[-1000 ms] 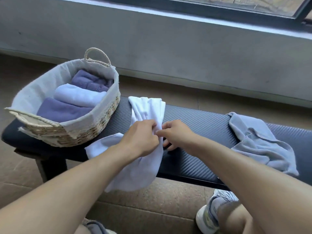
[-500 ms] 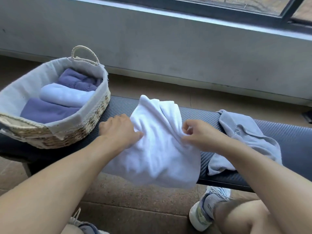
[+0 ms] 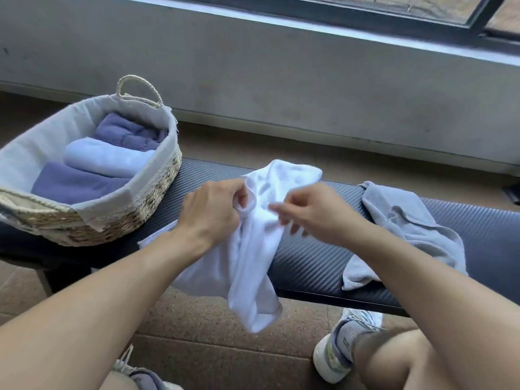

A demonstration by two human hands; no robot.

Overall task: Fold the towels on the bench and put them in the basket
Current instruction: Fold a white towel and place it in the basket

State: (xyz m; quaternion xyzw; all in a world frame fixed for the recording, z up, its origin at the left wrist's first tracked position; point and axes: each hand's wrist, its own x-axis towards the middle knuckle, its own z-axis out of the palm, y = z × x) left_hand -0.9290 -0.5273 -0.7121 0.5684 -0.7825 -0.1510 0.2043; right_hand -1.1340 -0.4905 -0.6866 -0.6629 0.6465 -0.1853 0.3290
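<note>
The white towel [image 3: 253, 243] lies bunched across the near edge of the dark bench [image 3: 315, 257], its lower part hanging off the front toward the floor. The left hand [image 3: 211, 209] grips a gathered fold near the towel's top, fingers curled round the cloth. The right hand [image 3: 306, 209] is blurred by motion; its fingers reach into the cloth just beside the left hand, but whether they pinch an edge or only brush it cannot be told. A grey towel [image 3: 405, 229] sits crumpled on the bench to the right, apart from both hands. The lined wicker basket [image 3: 126, 220] stands on the bench's left end and already holds three folded towels, two purple and one pale blue.

The person seems to be hunting for corners to spread the white towel out. Risks from here, as a judgement: much of the cloth hangs past the edge, so if the left hand's hold loosens, its weight could drag the towel to the floor. Grabbing a mid-fold instead of a true corner would give a crooked fold. A wide sweep by the right arm could also catch the grey towel and pull it off.
</note>
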